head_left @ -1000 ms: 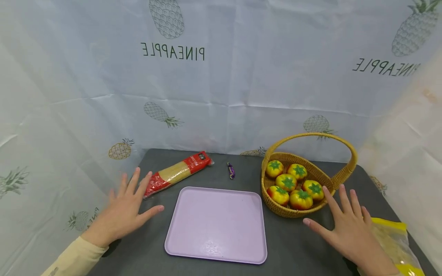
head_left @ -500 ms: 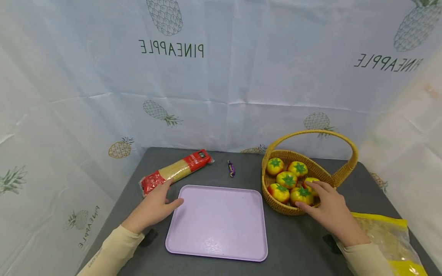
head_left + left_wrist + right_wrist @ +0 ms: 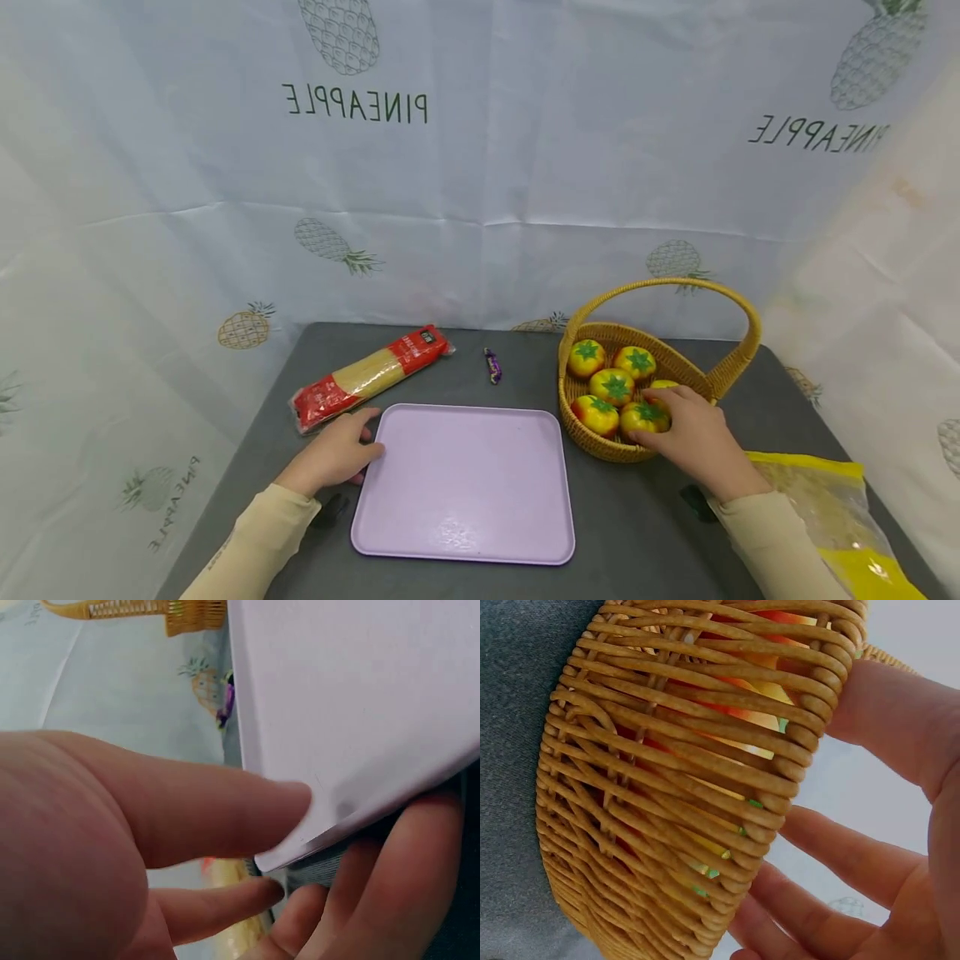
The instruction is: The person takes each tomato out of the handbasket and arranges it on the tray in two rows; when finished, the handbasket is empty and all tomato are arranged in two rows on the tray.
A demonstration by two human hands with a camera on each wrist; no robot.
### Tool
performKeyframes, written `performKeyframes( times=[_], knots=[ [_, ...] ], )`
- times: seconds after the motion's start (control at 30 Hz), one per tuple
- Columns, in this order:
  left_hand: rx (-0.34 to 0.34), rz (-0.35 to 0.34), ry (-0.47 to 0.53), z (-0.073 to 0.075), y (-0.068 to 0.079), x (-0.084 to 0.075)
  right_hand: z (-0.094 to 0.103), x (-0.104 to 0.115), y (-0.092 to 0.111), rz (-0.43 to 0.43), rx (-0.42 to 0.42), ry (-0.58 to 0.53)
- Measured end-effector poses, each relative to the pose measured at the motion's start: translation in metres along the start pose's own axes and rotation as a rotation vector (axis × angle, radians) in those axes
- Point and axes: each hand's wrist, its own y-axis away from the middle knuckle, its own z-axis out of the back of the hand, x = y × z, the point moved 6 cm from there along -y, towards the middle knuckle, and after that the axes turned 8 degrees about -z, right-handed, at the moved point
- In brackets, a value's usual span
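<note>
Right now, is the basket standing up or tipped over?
Standing up. The basket has its handle arching over the top, and the yellow-red fruits sit inside.

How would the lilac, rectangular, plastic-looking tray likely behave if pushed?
The lilac tray is probably stiff, given its straight, even outline. Its glossy sheen suggests a somewhat slippery surface. Broad and shallow, it seems unlikely to roll.

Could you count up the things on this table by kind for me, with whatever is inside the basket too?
Tray: 1
Basket: 1
Fruits in the basket: 6 in view, one mostly hidden by the right hand
Red packet: 1
Purple candy: 1
Yellow-edged bag: 1
Total: 11 in view
</note>
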Motion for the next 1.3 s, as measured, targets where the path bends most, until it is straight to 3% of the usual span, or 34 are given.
performKeyframes(
  times=[0.43,0.93,1.3],
  knots=[
    [0.033,-0.027,0.030,-0.002,-0.006,0.002,-0.005,0.001,-0.006,-0.014,-0.029,0.043],
    [0.062,-0.006,0.067,-0.002,-0.007,0.006,-0.011,0.004,-0.011,-0.011,-0.030,0.065],
    [0.074,-0.027,0.092,-0.001,-0.009,0.004,0.009,0.019,-0.007,0.010,-0.047,0.070]
  ],
)
